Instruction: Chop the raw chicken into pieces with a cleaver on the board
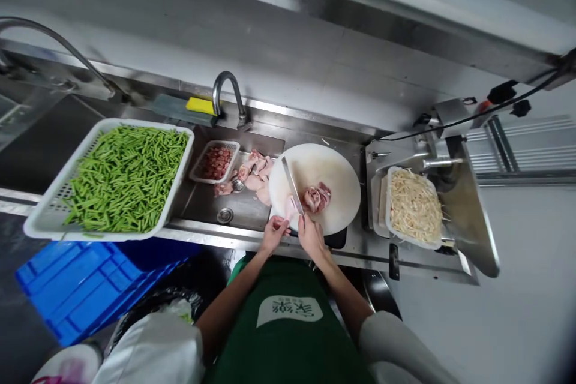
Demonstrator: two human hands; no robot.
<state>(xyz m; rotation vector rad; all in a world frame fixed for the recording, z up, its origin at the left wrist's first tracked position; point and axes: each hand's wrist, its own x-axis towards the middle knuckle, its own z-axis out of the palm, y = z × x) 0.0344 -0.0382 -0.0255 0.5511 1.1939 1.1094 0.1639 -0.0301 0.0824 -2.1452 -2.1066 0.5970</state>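
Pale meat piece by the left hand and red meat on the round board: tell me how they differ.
Colour: the pale meat piece is light pink; the red meat is darker, with pale streaks.
Shape: the pale meat piece looks flat, while the red meat looks thicker and bunched.
Place: the pale meat piece lies left of the knife, at the left hand; the red meat lies right of the blade.
Both rest on the round board.

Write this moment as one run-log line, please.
Left hand: at pale meat piece | right hand: holding knife | round board: darker meat | sink: raw meat pieces
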